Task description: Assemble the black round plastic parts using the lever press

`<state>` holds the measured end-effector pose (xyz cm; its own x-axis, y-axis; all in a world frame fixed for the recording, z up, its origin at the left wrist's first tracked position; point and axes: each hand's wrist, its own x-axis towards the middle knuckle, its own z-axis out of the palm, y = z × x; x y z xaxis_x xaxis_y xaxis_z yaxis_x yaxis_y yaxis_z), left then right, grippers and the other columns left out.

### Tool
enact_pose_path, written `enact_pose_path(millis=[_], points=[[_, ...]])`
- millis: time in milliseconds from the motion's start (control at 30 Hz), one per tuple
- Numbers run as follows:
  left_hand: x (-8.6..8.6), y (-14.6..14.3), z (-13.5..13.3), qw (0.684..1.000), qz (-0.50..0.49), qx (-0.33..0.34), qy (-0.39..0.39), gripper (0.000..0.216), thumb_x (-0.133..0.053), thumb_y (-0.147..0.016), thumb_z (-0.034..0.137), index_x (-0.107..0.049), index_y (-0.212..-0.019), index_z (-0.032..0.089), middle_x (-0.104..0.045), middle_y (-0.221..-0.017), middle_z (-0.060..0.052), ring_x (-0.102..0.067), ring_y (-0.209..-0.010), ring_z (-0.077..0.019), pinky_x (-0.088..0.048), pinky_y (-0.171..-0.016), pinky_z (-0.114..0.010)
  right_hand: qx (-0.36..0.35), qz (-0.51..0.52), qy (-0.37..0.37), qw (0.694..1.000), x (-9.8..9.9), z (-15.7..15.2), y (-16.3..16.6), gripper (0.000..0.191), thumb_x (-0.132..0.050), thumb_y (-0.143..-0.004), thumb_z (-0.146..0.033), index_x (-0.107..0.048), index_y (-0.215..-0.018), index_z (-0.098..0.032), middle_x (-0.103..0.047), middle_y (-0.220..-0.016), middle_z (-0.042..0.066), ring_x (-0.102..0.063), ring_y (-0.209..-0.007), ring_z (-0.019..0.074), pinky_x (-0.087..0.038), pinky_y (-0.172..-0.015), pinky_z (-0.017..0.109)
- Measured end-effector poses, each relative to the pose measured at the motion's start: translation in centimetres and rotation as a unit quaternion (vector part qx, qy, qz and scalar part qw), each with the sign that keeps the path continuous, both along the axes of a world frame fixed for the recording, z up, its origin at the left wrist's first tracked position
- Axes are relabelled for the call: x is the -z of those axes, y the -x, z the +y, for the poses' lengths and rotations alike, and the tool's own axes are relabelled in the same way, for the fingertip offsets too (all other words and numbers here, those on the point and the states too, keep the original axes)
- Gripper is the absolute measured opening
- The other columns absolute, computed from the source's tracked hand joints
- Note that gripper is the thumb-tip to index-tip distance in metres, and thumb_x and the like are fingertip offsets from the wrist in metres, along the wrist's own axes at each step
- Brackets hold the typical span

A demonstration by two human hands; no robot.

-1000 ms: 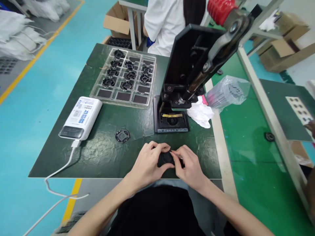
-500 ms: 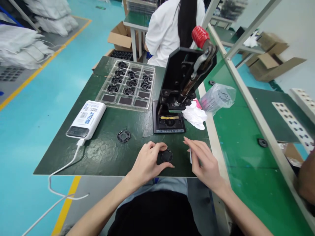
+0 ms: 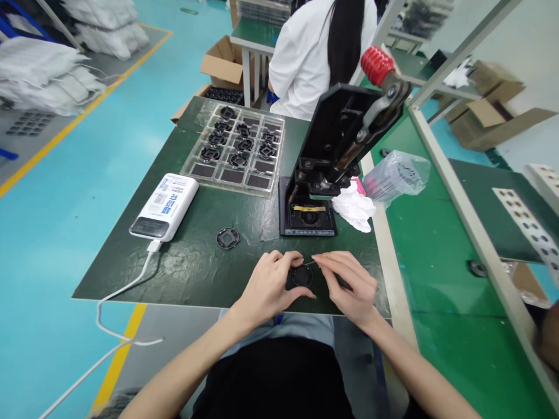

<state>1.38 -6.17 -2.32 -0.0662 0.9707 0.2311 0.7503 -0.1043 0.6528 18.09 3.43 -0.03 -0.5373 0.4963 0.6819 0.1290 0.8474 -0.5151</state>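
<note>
My left hand point(image 3: 273, 285) curls thumb and fingers around a round black plastic part point(image 3: 302, 277), which lies near the table's front edge. Close on its right, my right hand point(image 3: 349, 282) is closed in a pinch. A thin strip point(image 3: 308, 263) shows at its fingertips, by the part's upper rim; its exact kind is too small to tell. Farther left lies a black ring-shaped part point(image 3: 227, 238) on the green table. Just beyond my hands stands a hand press point(image 3: 311, 231) with a red-gripped lever and a yellow strip across its black base.
A clear plastic tray point(image 3: 186, 170) with several black parts is at the back left. Nearer stands a white power bank point(image 3: 165, 206) with a white cable. White cloth point(image 3: 354, 206) and a clear bag point(image 3: 395, 177) sit right of the press. A person in white sits behind.
My right hand has moved left, bringing the thin strip to the round part. My left hand stays around that part. The whole view has shifted slightly.
</note>
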Motion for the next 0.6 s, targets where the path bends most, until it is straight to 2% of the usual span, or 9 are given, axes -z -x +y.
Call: enact_pose_path(millis=[200,367,433,533,600], points=[[0.0,0.0,-0.1,1.0,-0.003,0.001,-0.001,0.069,-0.092,-0.07,0.049,-0.048,-0.117,0.022,-0.075,-0.103,-0.003,-0.066,-0.09,-0.024,-0.048,-0.077,-0.037,-0.001,-0.009,0.007,1.0,0.5,-0.2,-0.1,0.04,-0.063,-0.087,0.006,-0.074,-0.113,-0.023,-0.077,-0.093,0.006,-0.073,-0.084,0.0196,-0.064,-0.072,0.036],[-0.1,0.0,0.0,1.0,-0.004,0.006,0.017,0.064,-0.09,-0.074,0.048,-0.05,-0.117,0.022,-0.074,-0.105,-0.004,-0.065,-0.091,-0.024,-0.047,-0.078,-0.038,0.01,-0.008,0.035,0.999,0.8,-0.5,-0.2,0.057,-0.067,-0.087,0.002,-0.059,-0.138,-0.022,-0.077,-0.096,0.005,-0.073,-0.081,0.0173,-0.064,-0.076,0.034],[-0.1,0.0,0.0,1.0,-0.005,0.01,0.026,0.061,-0.088,-0.076,0.048,-0.05,-0.117,0.022,-0.074,-0.107,-0.004,-0.065,-0.092,-0.024,-0.047,-0.079,-0.038,-0.001,-0.027,0.059,0.998,0.9,-0.5,-0.1,0.048,-0.068,-0.089,-0.001,-0.062,-0.132,-0.021,-0.076,-0.095,0.005,-0.072,-0.081,0.017,-0.063,-0.077,0.033],[0.0,0.0,0.0,0.999,-0.01,0.01,0.04,0.057,-0.086,-0.08,0.046,-0.051,-0.119,0.023,-0.074,-0.112,-0.004,-0.065,-0.094,-0.0239,-0.047,-0.081,-0.039,-0.037,-0.067,0.079,0.994,1.0,-0.4,0.1,0.019,-0.065,-0.092,-0.006,-0.071,-0.105,-0.02,-0.074,-0.089,0.006,-0.069,-0.083,0.0183,-0.061,-0.073,0.033],[0.0,0.0,0.0,0.999,-0.01,0.011,0.042,0.056,-0.086,-0.08,0.044,-0.051,-0.118,0.023,-0.073,-0.113,-0.004,-0.065,-0.094,-0.0238,-0.047,-0.081,-0.039,-0.037,-0.079,0.089,0.992,1.1,-0.3,0.1,0.014,-0.064,-0.094,-0.008,-0.071,-0.099,-0.019,-0.073,-0.085,0.006,-0.068,-0.081,0.0186,-0.06,-0.071,0.033]])
